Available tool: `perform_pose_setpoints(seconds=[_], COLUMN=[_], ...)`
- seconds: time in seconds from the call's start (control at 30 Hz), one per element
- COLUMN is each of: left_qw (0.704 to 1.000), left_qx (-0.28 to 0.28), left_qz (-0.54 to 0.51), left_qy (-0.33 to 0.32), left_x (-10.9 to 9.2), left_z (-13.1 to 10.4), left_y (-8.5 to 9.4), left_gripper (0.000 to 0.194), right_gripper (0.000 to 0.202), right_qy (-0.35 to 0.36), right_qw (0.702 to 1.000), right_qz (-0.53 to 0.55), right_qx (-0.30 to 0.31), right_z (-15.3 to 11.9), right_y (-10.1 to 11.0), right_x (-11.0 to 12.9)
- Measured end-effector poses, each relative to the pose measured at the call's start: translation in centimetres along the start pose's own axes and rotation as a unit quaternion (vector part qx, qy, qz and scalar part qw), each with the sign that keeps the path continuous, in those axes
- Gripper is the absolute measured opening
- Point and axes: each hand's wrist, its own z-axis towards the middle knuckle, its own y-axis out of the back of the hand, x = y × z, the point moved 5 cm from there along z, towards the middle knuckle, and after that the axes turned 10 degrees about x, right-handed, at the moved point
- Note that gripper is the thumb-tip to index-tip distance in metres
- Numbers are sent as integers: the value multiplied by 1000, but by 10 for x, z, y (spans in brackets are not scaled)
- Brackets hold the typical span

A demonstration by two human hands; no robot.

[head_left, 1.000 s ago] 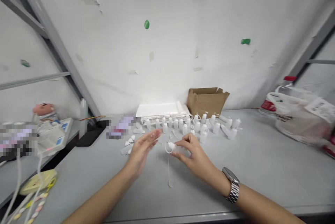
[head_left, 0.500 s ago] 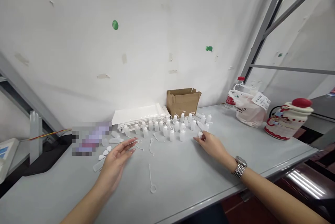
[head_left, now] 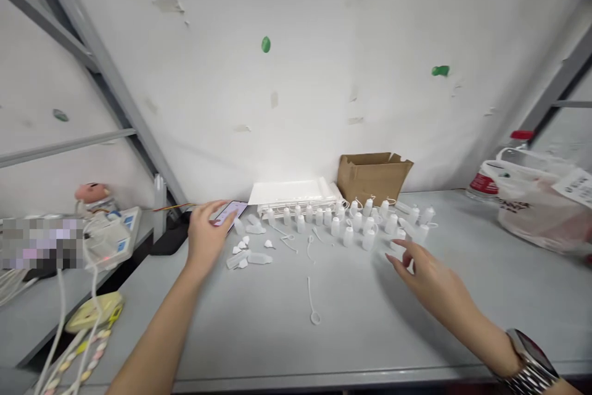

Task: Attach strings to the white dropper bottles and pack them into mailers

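Two hands, now well apart: we note the right hand [head_left: 432,273], which pinched a small bottle half a second ago, is now empty, thumb and forefinger slightly parted just beside a white bottle [head_left: 400,234] on the right of the standing cluster [head_left: 369,241]. We see that the left hand [head_left: 206,236] has shifted to the phone [head_left: 238,207] at far left, fingers about its edge, though we cannot tell whether it grips. We judge the carried bottle released there, its handling done, while a ringed strap [head_left: 312,302] lies near centre and white caps [head_left: 243,242] lie left, all untouched.
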Motion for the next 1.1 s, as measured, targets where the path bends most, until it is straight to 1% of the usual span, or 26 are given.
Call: perform_pose_setpoints(seconds=[0.07, 0.13, 0.17, 0.23, 0.3, 0.33, 0.4, 0.5, 0.57, 0.63, 0.67, 0.7, 0.73, 0.77, 0.8, 0.83, 0.87, 0.9, 0.97, 1.03, 1.1], left_qw=[992, 982, 979, 977, 978, 979, 980, 984, 988, 993, 995, 994, 984, 964, 941, 925, 912, 902, 898, 913, 929], left_qx=[55, 107, 122, 131, 134, 134, 135, 127, 111, 92, 92, 102, 145, 196, 250, 284, 313, 330, 342, 323, 307], left_qz=[111, 147, 149, 141, 130, 125, 115, 95, 75, 46, 21, -11, -102, -179, -224, -250, -264, -276, -274, -250, -207], left_qy=[16, 52, 68, 87, 93, 93, 91, 81, 72, 57, 44, 25, -1, -17, -27, -35, -38, -36, -23, -1, 17], left_x=[15, 30, 35, 42, 45, 47, 48, 45, 35, 16, 5, -8, -22, -34, -45, -53, -59, -62, -60, -54, -49], left_z=[7, 9, 9, 8, 8, 8, 9, 9, 6, -2, -8, -16, -25, -35, -46, -57, -66, -73, -80, -80, -77], left_y=[-5, -14, -19, -26, -32, -34, -37, -36, -33, -31, -32, -35, -42, -51, -61, -69, -77, -83, -91, -92, -90], left_gripper=[51, 57, 58, 54, 48, 45, 37, 25, 22, 25, 26, 26, 24, 21, 18, 15, 12, 12, 13, 17, 23], right_gripper=[36, 33, 32, 31, 30, 29, 28, 28, 27, 25, 26, 28, 31, 37, 44, 49, 51, 50, 37, 26, 28], right_qy=[63, 134, 173, 260, 337, 364, 389, 381, 354, 302, 270, 241, 217, 203, 196, 195, 195, 197, 204, 208, 198], right_qw=[998, 990, 983, 962, 936, 925, 912, 907, 906, 897, 885, 865, 840, 811, 783, 762, 749, 743, 749, 774, 801], right_qz=[18, 41, 50, 59, 58, 60, 80, 136, 189, 271, 321, 374, 424, 469, 507, 534, 549, 554, 538, 502, 476], right_qx=[8, 22, 31, 55, 81, 92, 105, 116, 134, 174, 202, 232, 261, 285, 301, 311, 316, 320, 327, 325, 304], right_z=[2, 8, 11, 18, 23, 24, 26, 25, 23, 23, 24, 26, 26, 27, 27, 27, 27, 26, 23, 22, 25], right_y=[-7, -13, -15, -19, -24, -27, -33, -39, -40, -40, -40, -41, -43, -45, -46, -48, -50, -51, -54, -55, -53], right_x=[26, 55, 70, 100, 124, 132, 142, 143, 140, 136, 134, 134, 134, 135, 137, 138, 139, 140, 140, 140, 136])
